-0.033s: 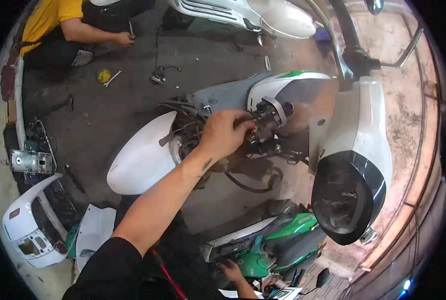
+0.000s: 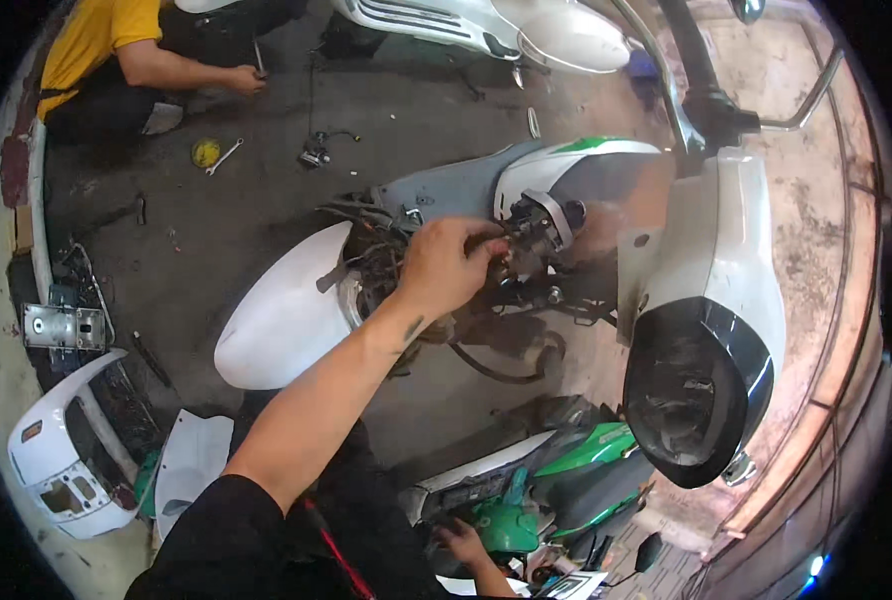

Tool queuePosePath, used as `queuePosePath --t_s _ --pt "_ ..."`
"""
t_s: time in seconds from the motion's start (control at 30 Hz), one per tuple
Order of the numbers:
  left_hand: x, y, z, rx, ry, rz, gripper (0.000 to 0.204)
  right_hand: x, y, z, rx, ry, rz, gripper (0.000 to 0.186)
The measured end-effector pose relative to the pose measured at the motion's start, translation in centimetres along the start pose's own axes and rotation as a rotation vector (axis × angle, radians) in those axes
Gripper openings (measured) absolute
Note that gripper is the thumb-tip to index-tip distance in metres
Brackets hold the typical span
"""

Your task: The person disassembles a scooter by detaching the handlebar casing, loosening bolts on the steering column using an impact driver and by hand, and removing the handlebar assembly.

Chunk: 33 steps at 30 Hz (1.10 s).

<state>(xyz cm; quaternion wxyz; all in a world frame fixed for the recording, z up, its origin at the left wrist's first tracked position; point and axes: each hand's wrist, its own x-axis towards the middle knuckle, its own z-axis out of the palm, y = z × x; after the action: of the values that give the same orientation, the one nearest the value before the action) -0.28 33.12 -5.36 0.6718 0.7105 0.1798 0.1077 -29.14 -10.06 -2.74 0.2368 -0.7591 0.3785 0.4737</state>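
Note:
My left hand [image 2: 453,262] reaches to the middle of the view, its fingers pinched at a cluster of dark mechanical parts [image 2: 536,240] with a grey curved bracket on top. What lies between the fingertips is hidden. Just left of the hand, dark wiring and metal parts sit beside a white rounded scooter panel [image 2: 281,315]. Behind are a grey panel [image 2: 456,180] and a white, green and dark scooter panel [image 2: 566,155]. At the bottom, small and partly in shadow, my right hand [image 2: 462,543] rests against something dark, fingers apart, with no object visible in it.
A white scooter front with dark headlight [image 2: 691,395] stands at right, its handlebar above. A green scooter [image 2: 566,480] is at lower right. White body panels [image 2: 71,455] lie lower left. A wrench [image 2: 226,157] lies on the floor. A person in yellow [image 2: 131,50] works at upper left.

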Motion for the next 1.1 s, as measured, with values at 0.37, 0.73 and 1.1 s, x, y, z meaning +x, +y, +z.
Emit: queuePosePath --t_s 0.37,0.73,1.1 --pt "0.0 -1.3 -0.2 -0.049 0.021 0.003 0.021 3.1 5.0 -0.3 0.026 -0.042 -0.047 0.041" --pt "2.0 -4.6 -3.4 0.352 -0.397 0.335 0.029 5.0 4.4 0.1 0.107 -0.079 -0.135 0.031" --pt "1.6 -4.7 -3.1 0.113 -0.390 0.158 0.028 5.3 4.8 -0.6 0.208 0.031 0.019 0.041"
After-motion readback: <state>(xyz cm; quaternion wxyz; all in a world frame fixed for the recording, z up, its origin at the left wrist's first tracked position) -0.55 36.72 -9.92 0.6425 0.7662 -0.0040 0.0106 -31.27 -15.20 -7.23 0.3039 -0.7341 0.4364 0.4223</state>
